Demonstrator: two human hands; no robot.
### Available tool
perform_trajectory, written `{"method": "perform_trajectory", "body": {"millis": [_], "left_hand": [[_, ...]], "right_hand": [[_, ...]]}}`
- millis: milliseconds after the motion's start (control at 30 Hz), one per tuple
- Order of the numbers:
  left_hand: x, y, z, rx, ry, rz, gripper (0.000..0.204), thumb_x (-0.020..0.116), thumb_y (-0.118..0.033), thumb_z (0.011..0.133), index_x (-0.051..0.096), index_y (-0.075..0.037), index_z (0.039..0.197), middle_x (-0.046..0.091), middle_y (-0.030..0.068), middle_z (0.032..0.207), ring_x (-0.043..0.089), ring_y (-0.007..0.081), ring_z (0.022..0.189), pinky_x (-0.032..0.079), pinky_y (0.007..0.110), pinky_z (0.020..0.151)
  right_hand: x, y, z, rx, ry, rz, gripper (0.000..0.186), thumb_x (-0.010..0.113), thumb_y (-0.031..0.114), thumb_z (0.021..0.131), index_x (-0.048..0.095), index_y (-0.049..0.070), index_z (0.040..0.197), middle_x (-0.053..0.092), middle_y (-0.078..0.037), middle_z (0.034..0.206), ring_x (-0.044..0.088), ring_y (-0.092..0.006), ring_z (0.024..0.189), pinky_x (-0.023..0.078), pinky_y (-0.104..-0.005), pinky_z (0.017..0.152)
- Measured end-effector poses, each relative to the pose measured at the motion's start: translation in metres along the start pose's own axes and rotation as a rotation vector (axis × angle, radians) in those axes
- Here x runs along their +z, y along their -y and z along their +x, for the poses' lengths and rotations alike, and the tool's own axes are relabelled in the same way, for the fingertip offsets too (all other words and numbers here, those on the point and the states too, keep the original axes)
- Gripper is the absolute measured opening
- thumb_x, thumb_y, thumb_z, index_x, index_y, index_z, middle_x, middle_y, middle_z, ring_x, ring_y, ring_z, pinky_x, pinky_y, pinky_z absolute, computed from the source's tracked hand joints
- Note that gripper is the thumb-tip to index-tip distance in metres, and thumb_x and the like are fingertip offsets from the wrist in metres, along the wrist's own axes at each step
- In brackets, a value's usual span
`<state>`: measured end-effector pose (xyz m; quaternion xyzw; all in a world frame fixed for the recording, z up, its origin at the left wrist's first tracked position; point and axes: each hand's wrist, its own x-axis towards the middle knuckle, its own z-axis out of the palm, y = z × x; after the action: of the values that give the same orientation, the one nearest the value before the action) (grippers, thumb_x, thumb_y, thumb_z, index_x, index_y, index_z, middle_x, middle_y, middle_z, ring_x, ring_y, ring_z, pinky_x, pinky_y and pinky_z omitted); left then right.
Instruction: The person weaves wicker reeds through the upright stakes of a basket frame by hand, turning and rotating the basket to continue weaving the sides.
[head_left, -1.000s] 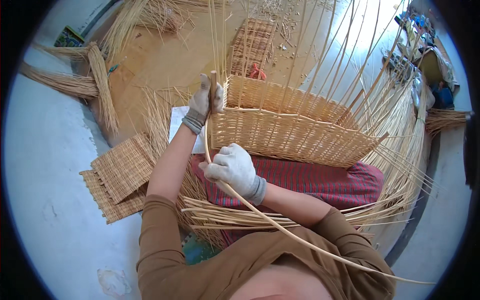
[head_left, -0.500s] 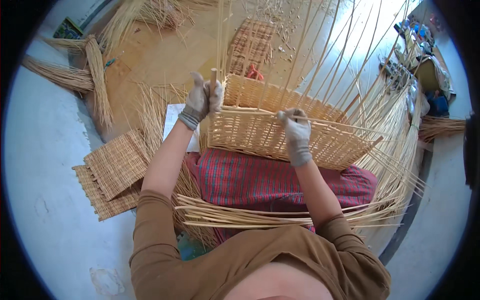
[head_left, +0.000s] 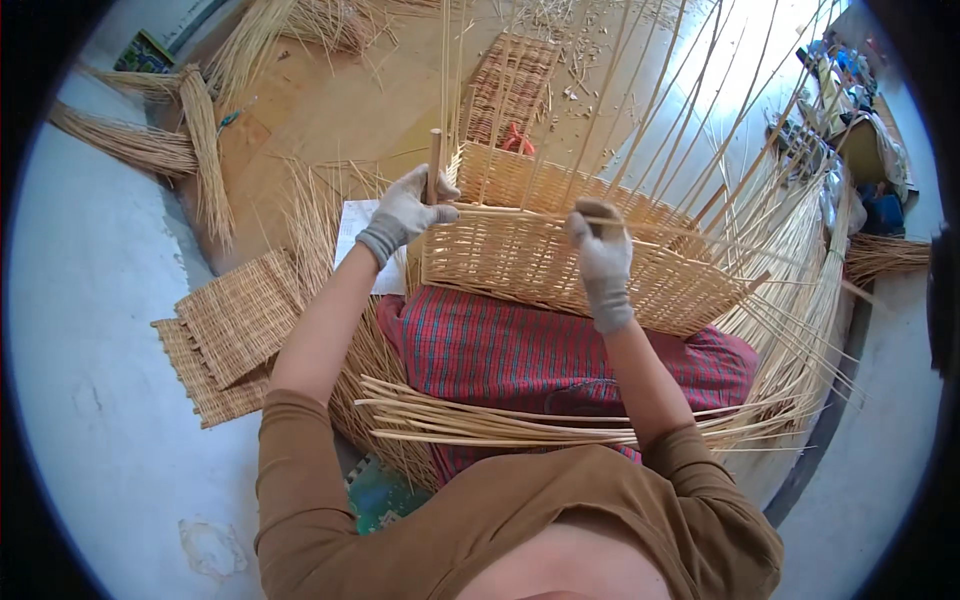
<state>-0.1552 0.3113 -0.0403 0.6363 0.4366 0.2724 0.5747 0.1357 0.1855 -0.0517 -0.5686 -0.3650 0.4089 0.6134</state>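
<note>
A half-woven rectangular wicker basket (head_left: 520, 256) rests on the red plaid cloth over my lap, with long upright canes rising from its far side and left end. At its near left corner, my left hand (head_left: 408, 212), in a pale work glove, closes around the thick corner post (head_left: 434, 168), its thumb on the top of the weave. Farther right, above the near wall, my gloved right hand (head_left: 604, 250) is closed on a thin wicker strand (head_left: 665, 232). That strand runs along the near rim and blurs with motion toward its right end.
Loose canes (head_left: 500, 418) lie across the plaid cloth (head_left: 480, 340) near my waist. Woven panels (head_left: 240, 318) are stacked at left beside a white paper (head_left: 354, 228). Another panel (head_left: 512, 85) lies on the floor beyond the basket. Cane bundles (head_left: 800, 240) stand at right.
My right hand has shifted slightly right and up, with the strand now blurred. My left thumb, raised before, has come down onto the rim by the corner post.
</note>
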Motion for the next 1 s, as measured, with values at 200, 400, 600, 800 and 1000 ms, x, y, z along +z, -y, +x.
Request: {"method": "perform_trajectory", "body": {"millis": [200,400,600,800,1000], "left_hand": [[0.012,0.02,0.013,-0.008,-0.117,-0.306,0.027,0.081,0.006,0.081,0.061,-0.007,0.094,0.068,0.0014,0.095,0.066,0.0132,0.096,0.055,0.031,0.091],[0.014,0.022,0.019,-0.122,-0.248,-0.128,0.026,0.081,0.007,0.075,0.061,-0.006,0.084,0.068,0.0052,0.087,0.067,0.0165,0.083,0.058,0.032,0.078],[0.006,-0.007,0.022,-0.089,-0.15,-0.119,0.028,0.083,0.007,0.075,0.061,-0.007,0.085,0.073,0.0075,0.095,0.07,0.0183,0.094,0.058,0.034,0.085],[0.03,0.009,-0.008,0.241,-0.516,0.047,0.04,0.074,-0.008,0.089,0.053,-0.006,0.124,0.068,0.0085,0.116,0.065,0.0152,0.098,0.053,0.03,0.091],[0.114,-0.031,0.014,0.156,-0.351,0.463,0.028,0.068,-0.022,0.097,0.061,-0.006,0.118,0.07,0.0075,0.104,0.069,0.0141,0.1,0.056,0.03,0.078]], "right_hand": [[0.105,0.118,0.091,-0.773,0.103,-0.778,0.064,0.064,0.008,0.094,0.042,0.017,0.154,0.06,-0.021,0.139,0.062,-0.0315,0.124,0.049,-0.0334,0.105],[0.082,0.041,0.108,-0.684,0.068,-0.393,0.056,0.06,0.005,0.094,0.043,0.008,0.146,0.054,-0.016,0.139,0.065,-0.0241,0.107,0.053,-0.0337,0.095],[-0.047,-0.016,-0.024,-0.015,0.088,0.457,0.022,0.059,0.011,0.103,0.057,0.006,0.125,0.067,-0.006,0.105,0.065,-0.0142,0.088,0.057,-0.0322,0.085],[-0.074,-0.029,-0.009,0.087,-0.155,0.549,0.023,0.066,0.003,0.097,0.06,0.007,0.119,0.071,-0.008,0.107,0.068,-0.0161,0.094,0.054,-0.0259,0.076],[-0.069,-0.006,-0.015,-0.035,-0.201,0.571,0.028,0.067,0.0,0.096,0.053,0.009,0.119,0.071,-0.009,0.104,0.068,-0.0177,0.092,0.054,-0.0283,0.081]]}}
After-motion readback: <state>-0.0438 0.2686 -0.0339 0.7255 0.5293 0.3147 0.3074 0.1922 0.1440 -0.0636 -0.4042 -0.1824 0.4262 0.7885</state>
